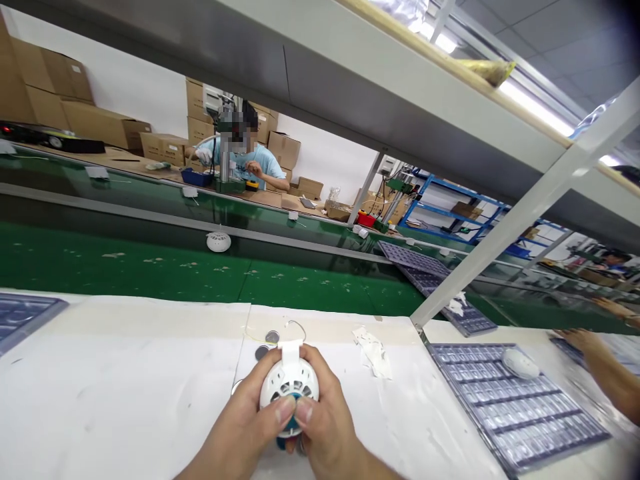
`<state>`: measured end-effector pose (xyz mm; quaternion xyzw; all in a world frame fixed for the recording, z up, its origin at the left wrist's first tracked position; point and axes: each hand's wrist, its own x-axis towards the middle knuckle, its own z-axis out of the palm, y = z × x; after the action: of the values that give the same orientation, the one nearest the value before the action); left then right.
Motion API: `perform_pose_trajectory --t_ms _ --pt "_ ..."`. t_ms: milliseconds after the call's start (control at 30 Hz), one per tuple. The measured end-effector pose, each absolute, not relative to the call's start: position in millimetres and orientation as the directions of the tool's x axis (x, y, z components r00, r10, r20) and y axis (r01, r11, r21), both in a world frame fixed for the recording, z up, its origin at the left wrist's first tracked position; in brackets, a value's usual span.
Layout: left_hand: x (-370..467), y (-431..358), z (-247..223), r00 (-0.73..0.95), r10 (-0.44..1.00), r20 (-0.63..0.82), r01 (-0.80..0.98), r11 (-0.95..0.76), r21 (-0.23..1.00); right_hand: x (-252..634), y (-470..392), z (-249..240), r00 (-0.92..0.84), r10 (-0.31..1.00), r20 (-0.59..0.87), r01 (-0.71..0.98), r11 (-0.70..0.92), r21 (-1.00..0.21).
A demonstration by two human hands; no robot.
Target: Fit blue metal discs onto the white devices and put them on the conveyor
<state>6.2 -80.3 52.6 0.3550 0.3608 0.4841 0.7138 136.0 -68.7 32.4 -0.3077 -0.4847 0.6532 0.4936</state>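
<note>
Left hand (250,413) and right hand (327,413) were clamped around a white vented dome housing (290,373), over the tabletop (125,393), thumbs (280,413) side by side on its blue centre piece (292,421). Judgement: even thumb pressure suited it best, rim cupped squarely, slots unloaded, thin wire (299,325) and metal disc (273,337) beyond kept clear.

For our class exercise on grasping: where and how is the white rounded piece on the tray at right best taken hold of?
The white rounded piece is probably best pinched across its opposite sides, from above and left: its curved top is uncovered on the tray, while another person's arm is to the right.
</note>
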Motion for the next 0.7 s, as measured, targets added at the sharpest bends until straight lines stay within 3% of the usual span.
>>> perform_pose_trajectory --t_ms 533,700 --pt "1 -77 59 0.284 0.932 -0.227 -0.381 0.327 0.865 139 -63 38 -0.428 0.889 0.162 -0.4 -0.025 -0.916" --pt "1 -75 52 0.323 0.932 -0.165 -0.387 0.29 0.875 139 -63 40 -0.429 0.891 0.15 -0.426 -0.053 -0.903"
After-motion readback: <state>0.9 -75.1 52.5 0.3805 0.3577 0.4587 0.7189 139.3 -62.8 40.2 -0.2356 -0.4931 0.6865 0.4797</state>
